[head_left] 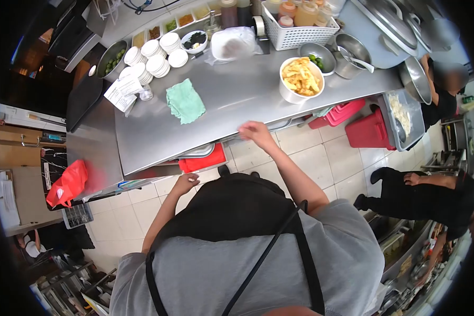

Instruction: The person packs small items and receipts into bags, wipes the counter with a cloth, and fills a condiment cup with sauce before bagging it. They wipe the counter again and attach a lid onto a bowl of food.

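Observation:
My right hand [256,132] hovers at the front edge of the steel counter [226,100], its fingers loosely bent, somewhat blurred, and nothing visible in them. Lower down, my left hand [186,184] hangs in front of the counter near a red item [205,159] on the shelf below; its fingers are slightly curled, with no held object showing. A white tub [295,97] full of yellow, fried-looking pieces [301,77] stands on the counter, beyond my right hand. Left of it, a green cloth [186,101] lies crumpled. Neither hand touches these.
Stacked white lids [157,64], paper slips [122,95] and a pot of green fruit [112,61] occupy the counter's left. A white basket of bottles [300,38] and metal bowls [353,60] stand at back right. Red bins [367,130] and a person in black [421,197] are to the right.

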A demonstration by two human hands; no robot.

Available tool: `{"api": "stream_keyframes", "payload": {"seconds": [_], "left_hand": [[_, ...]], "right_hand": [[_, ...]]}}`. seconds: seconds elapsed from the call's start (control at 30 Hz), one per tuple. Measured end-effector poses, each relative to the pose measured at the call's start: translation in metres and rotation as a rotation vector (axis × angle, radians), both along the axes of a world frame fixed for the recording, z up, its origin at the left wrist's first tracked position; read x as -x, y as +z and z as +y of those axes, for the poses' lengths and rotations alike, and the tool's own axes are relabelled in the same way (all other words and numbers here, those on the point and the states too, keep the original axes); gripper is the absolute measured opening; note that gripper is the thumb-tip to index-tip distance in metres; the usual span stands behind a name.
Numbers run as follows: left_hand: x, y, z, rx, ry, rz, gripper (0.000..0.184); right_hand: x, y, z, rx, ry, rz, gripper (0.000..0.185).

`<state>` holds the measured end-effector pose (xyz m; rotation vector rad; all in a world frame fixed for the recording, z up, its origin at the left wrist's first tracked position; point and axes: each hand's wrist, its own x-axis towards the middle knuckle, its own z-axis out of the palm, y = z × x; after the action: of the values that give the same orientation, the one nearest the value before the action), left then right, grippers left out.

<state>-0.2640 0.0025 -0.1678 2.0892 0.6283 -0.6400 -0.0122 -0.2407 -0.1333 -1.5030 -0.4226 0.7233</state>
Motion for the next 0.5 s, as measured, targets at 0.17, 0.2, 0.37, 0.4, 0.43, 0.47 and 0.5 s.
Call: {"api": "stream_keyframes", "payload": {"seconds": [0.17,0.2,0.37,0.4,0.43,0.47,0.5], "left_hand": [[-0.055,0.108,-0.002,0.294,-0.137,-0.115,0.034],[-0.063,0.123,0.0,0.344,-0.182,-0.181,0.033],[-0.098,0.161,0.02,0.396,-0.19,-0.287,0.032],[-0.104,0.166,0.023,0.368,-0.192,-0.337,0.032],[-0.11,0.169,0.026,0.386,-0.185,-0.336,0.031],[-0.116,0.168,0.028,0.402,-0.193,-0.328,0.031],[-0.123,0.167,0.03,0.408,-0.209,-0.322,0.03]], "right_hand": [[-0.01,0.044,0.138,0.118,0.108,-0.816,0.035],[-0.009,0.044,0.165,0.189,0.124,-0.987,0.041],[-0.017,0.016,0.228,0.426,0.302,-1.328,0.051],[-0.023,0.008,0.228,0.456,0.279,-1.365,0.05],[-0.029,-0.001,0.227,0.489,0.259,-1.4,0.05],[-0.04,-0.009,0.217,0.507,0.261,-1.388,0.05],[-0.055,-0.009,0.197,0.614,0.11,-1.367,0.048]]}}
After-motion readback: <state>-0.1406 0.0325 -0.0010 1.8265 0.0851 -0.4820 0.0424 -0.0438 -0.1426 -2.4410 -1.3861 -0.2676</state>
